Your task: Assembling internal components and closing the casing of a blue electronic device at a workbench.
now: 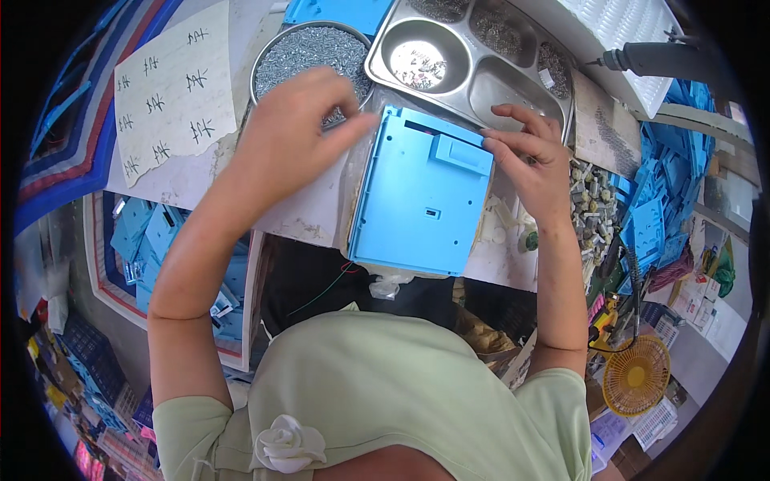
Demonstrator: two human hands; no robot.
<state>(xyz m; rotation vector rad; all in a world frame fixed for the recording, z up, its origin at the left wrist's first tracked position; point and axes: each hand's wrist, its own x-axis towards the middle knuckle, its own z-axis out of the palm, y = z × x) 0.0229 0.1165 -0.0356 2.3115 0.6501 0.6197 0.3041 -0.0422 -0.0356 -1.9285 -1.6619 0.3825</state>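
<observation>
A light-blue plastic panel [413, 192] lies in front of me at the table's near edge, with a long slot along its far side and a raised rectangular block near its far right corner. My right hand [533, 152] is at that corner, thumb and index finger together over a tiny dark spot; what they pinch is too small to name. The other fingers are raised and bent. Over the near side of a round metal bowl of small screws [309, 52] is my left hand [309, 112], slightly blurred. Its thumb points right, and its fingertips are hidden.
Behind the panel stands a compartmented steel tray [501, 84] with small metal parts. An electric screwdriver [658, 60] juts in from the right, above piled blue panels [650, 216]. Metal pieces [592, 200] lie beside my right forearm. A crate [108, 264] of blue parts stands at left.
</observation>
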